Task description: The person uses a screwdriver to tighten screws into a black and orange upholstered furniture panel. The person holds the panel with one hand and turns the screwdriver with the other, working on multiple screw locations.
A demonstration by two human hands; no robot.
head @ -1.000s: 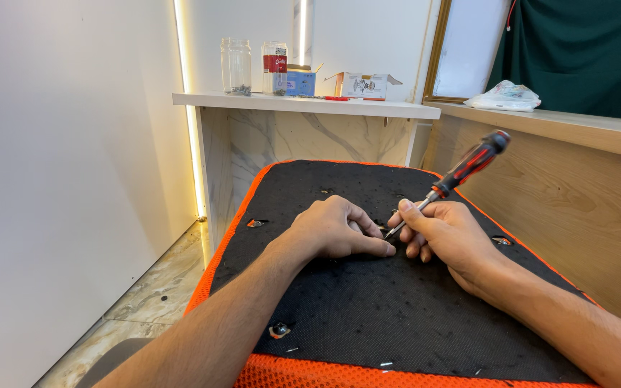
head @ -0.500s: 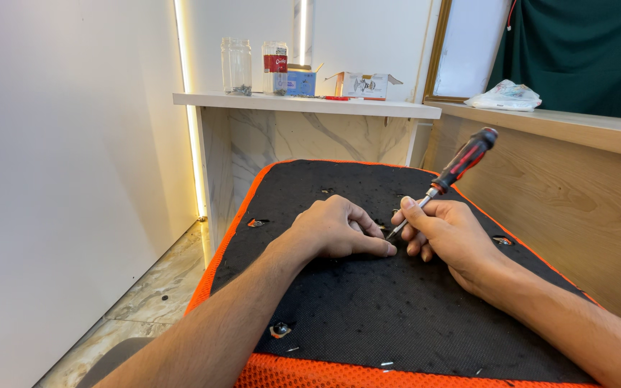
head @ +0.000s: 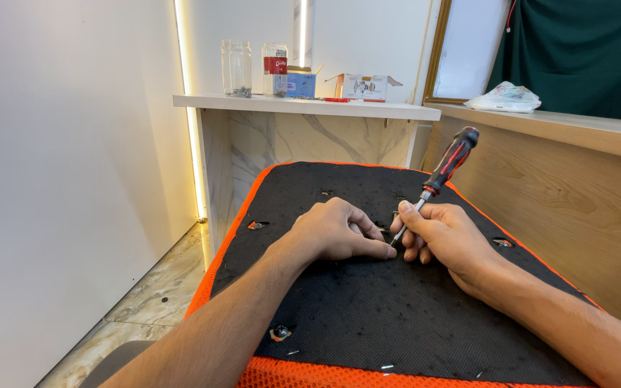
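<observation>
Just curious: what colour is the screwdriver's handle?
Black with red stripes, on the screwdriver in the right hand; head view.

2 bare hands are in view, the left hand (head: 339, 231) and the right hand (head: 445, 237), with 1 red-and-black screwdriver (head: 440, 179). 1 black seat base with an orange edge (head: 368, 316) shows 3 clear metal-lined screw holes (head: 256, 225). On the marble counter (head: 303, 108) stand 2 glass jars (head: 236, 68) and 2 small cardboard boxes (head: 362, 86). 1 crumpled plastic bag (head: 506, 97) lies on the wooden counter (head: 576, 129).
</observation>
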